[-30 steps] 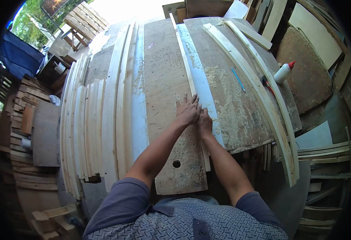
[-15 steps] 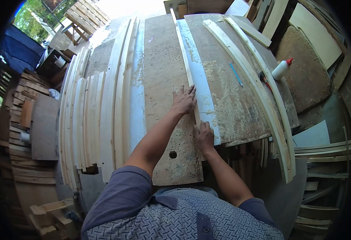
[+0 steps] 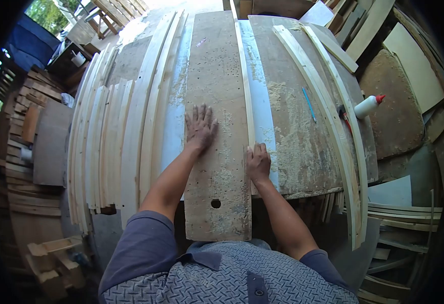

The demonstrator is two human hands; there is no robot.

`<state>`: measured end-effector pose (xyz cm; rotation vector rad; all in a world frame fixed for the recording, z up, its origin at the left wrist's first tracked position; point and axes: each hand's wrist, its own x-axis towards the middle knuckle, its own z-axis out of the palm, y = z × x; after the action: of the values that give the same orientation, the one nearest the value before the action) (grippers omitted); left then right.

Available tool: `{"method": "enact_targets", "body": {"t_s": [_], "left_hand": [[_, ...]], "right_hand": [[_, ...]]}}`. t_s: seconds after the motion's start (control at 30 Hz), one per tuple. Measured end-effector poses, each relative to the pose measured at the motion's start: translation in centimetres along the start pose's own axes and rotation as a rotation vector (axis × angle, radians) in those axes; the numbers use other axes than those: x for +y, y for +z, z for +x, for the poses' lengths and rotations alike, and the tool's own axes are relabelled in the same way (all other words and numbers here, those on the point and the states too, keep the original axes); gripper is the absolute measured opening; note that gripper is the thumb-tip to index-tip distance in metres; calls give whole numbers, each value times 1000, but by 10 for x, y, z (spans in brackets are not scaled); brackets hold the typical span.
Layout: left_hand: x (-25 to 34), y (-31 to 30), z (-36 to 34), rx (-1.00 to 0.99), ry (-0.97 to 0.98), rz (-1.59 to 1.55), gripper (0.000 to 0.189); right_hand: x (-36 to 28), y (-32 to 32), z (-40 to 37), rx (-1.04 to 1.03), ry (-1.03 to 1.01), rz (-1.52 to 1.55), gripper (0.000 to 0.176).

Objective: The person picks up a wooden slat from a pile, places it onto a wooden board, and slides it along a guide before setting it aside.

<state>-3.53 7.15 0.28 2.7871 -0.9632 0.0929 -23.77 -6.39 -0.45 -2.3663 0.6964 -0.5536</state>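
Observation:
My left hand (image 3: 201, 129) lies flat with its fingers spread on a wide wooden board (image 3: 217, 96) that has many small holes and one larger hole near its close end. Along the board's right edge runs a long thin wood strip (image 3: 244, 81). My right hand (image 3: 259, 161) has its fingers curled over the near end of that strip. Just right of the strip is a white-blue panel (image 3: 263, 109) dusted with sawdust.
Long pale strips (image 3: 148, 81) lie side by side on the left. To the right are curved wood pieces (image 3: 319, 88), a blue pencil (image 3: 309, 105), a red-handled tool (image 3: 344, 119) and a white bottle with a red cap (image 3: 368, 106).
My left hand has left the thin strip and moved left onto the wide board, its fingers spread. My right hand stays at the strip's near end. The camera view has shifted slightly.

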Motion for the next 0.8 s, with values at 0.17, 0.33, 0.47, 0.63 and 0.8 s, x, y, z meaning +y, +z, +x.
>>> {"method": "enact_targets", "body": {"t_s": [0.17, 0.33, 0.47, 0.63, 0.8], "left_hand": [[3, -1, 2, 10, -15, 9, 64], [5, -4, 2, 5, -26, 3, 63], [5, -4, 3, 9, -23, 9, 63], [4, -4, 3, 12, -22, 7, 64], [5, -8, 5, -38, -25, 5, 67]], "right_hand": [[1, 10, 27, 18, -10, -1, 30], [-2, 14, 54, 34, -27, 13, 28], [1, 22, 77, 25, -38, 8, 28], [-2, 26, 104, 19, -48, -24, 28], [-3, 35, 131, 36, -60, -51, 28]]}}
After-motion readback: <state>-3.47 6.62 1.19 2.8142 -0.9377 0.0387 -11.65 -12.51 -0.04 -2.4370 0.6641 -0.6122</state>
